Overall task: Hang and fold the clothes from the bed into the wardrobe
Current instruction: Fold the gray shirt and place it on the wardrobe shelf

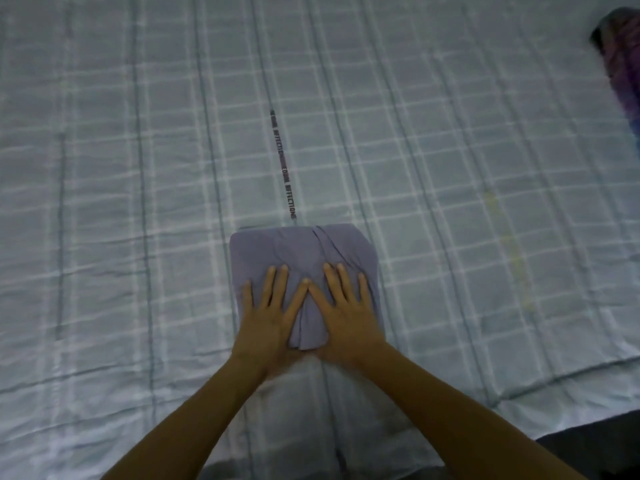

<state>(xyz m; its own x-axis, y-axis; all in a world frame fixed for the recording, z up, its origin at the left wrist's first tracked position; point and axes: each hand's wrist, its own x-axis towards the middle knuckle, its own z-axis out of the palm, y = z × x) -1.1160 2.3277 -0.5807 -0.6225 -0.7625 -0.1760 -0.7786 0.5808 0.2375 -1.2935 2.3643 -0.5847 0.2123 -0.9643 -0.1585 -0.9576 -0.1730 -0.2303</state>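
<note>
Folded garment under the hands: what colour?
The folded garment is plain greyish purple, clearest in the head view.

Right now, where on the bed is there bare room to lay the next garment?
Bare sheet lies left of the folded garment, and right of it up to the purple cloth. Crowded middle: left hand and right hand press the garment, printed strap just beyond.

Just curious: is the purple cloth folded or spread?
Folded: the cloth forms a compact layered rectangle under the left hand and right hand.
</note>
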